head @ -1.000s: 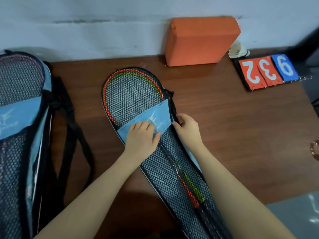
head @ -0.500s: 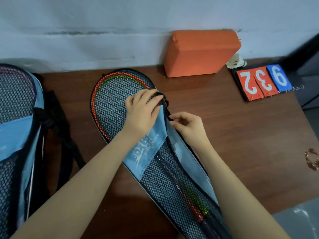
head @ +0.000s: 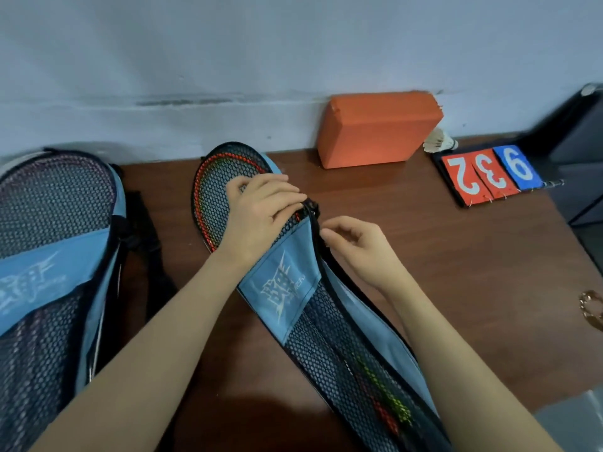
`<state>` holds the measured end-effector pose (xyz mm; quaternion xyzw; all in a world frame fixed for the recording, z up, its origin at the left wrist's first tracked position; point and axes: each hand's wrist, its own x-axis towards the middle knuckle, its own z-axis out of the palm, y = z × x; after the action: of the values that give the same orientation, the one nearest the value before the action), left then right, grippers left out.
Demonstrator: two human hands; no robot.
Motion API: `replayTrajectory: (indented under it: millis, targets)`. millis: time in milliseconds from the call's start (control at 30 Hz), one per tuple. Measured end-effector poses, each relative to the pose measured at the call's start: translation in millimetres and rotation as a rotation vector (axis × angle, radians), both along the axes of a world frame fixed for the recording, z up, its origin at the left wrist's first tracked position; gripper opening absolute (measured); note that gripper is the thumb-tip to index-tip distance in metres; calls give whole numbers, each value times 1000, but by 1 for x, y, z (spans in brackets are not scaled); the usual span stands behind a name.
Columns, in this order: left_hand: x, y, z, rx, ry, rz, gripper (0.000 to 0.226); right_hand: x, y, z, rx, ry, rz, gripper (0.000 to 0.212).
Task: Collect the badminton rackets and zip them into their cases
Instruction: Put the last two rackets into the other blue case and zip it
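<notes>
Head view: the case (head: 287, 282), black mesh w/ light blue band, lies diagonal on the brown surface (head: 456, 256), its round end near the wall. Inside it the rackets (head: 208, 190) show through the mesh, one red frame and one green; the handles are at the low right end. The left hand (head: 261, 213) rests on the round part of the case, fingers bent and pressing the top layer down next to the black zip edge. The right hand (head: 355, 243) is just beside it, on the right edge of the case; its grip is pressed together, thumb and forefinger pinching smth small at the zip line, prob. the zip pull, but I cannot tell for sure. Below the right hand the case edge stands apart, blue lining visible. A second case (head: 55, 256) w/ a racket inside lies at far left. At the wall stands an orange block (head: 378, 128), a shuttlecock (head: 439, 141) just beside it, and a score flipper (head: 489, 174) showing 2, 3, 9.
</notes>
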<state>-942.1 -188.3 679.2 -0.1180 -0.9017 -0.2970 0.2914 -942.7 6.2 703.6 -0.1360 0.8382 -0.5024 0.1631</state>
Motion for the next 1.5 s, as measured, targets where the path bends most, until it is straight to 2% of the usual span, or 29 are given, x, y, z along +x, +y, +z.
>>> replayTrajectory:
  millis: [133,267,500,633,800,900,1033,1133,1300,1400,1500]
  targets:
    - [18,0,12,43,38,-6,18,1,-13,13,-92,32,-53,16]
    - [26,4,16,68,38,-37,19,2,-16,25,-152,65,-5,28]
    - [39,5,13,124,29,21,14,3,-14,30,-125,-25,51,16]
    - [43,6,13,179,-20,49,13,3,-14,27,-54,-11,49,10]
    - [48,6,13,187,-43,68,12,6,-16,30,166,258,131,3]
    - [49,6,13,200,-71,79,13,5,-13,31,160,256,141,11]
    - [50,6,14,179,-72,100,16,7,-16,28,280,475,208,13]
    - [52,10,15,159,-73,159,15,8,-17,26,243,484,209,11]
    - [56,19,17,149,-88,258,12,8,-13,19,360,700,186,6]
    - [51,22,19,52,-114,356,8,9,-6,13,416,751,235,11]
    - [46,28,17,57,-152,400,6,10,6,8,390,711,269,8]
